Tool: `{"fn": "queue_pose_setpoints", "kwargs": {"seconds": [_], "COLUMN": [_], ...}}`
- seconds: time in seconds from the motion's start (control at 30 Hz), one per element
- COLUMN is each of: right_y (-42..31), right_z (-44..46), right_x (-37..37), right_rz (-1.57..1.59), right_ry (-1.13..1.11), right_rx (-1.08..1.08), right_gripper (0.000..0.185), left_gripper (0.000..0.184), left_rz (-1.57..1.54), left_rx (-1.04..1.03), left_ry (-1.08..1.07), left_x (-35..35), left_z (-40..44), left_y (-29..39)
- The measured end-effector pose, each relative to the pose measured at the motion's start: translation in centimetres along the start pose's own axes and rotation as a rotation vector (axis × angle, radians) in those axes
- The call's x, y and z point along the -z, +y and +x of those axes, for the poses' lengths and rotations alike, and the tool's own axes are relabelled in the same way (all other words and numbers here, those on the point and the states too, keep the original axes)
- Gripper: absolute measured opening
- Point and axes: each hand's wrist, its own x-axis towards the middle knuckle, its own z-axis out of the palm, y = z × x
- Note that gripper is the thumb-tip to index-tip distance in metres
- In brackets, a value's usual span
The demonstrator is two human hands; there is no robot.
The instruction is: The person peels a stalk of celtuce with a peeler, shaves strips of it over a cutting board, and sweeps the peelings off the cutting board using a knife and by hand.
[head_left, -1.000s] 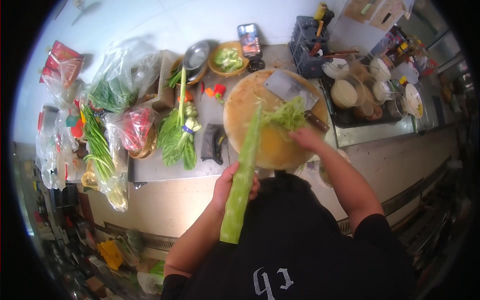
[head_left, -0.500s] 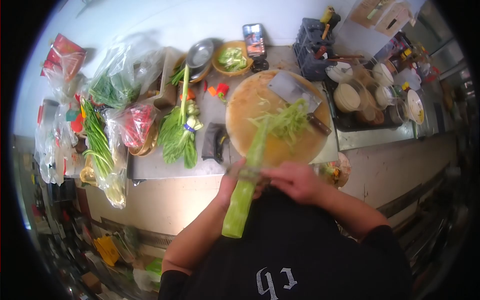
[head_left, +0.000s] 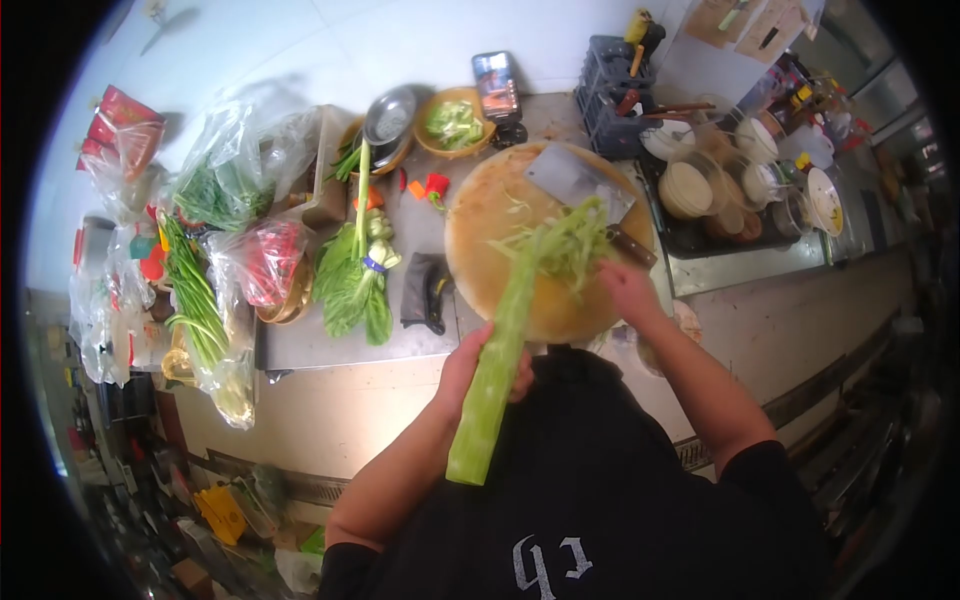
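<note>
– How are the fingers set?
– The left hand (head_left: 460,368) is wrapped round a long green stalk (head_left: 497,375), thumb on one side, fingertips on the other. The right hand (head_left: 629,291) has its fingers bunched near the green shavings (head_left: 573,243); they're blurred, so I can't tell whether they pinch anything.
– Where does the stalk lie?
– Slanting from in front of the black shirt (head_left: 620,480) over the near edge of the round chopping board (head_left: 478,235), its far end overlapping the shavings.
– And underneath?
– The board sits on a grey counter (head_left: 312,345) against a white wall (head_left: 400,40).
– Anything in the way?
– A cleaver (head_left: 572,178), flat on the board's far right side, shavings against its blade, handle just beyond the right hand.
– What's around?
– Left, a dark pouch (head_left: 424,292) and leafy greens (head_left: 345,297); beyond, a basket (head_left: 424,130) of green pieces and a phone (head_left: 496,86). Right, a black crate (head_left: 608,105) and stacked bowls (head_left: 686,190).
</note>
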Motion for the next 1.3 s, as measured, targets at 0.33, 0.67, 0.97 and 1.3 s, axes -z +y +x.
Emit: {"fn": "queue_pose_setpoints", "kwargs": {"seconds": [0.33,0.67,0.97,1.3], "right_y": [-13.8,-14.9,-7.0,-1.5], "right_z": [-5.1,-6.4,-2.4,0.3], "right_x": [1.0,0.1,0.1,-0.7], "right_rz": [0.346,0.18,0.187,0.389], "right_ry": [-0.366,-0.436,-0.237,0.193], "right_rx": [-0.114,0.489,0.059,-0.33], "right_gripper": [0.034,0.033,0.025,0.033], "left_gripper": [0.048,0.041,0.043,0.05], "left_rz": [-0.076,-0.113,-0.049,0.206], "left_rx": [0.0,-0.026,-0.027,-0.079], "left_ry": [0.001,0.142,0.152,0.038], "left_x": [0.8,-0.2,-0.9,-1.3], "left_z": [1.0,0.9,0.6,2.6], "left_y": [-0.1,-0.7,-0.8,1.5]}}
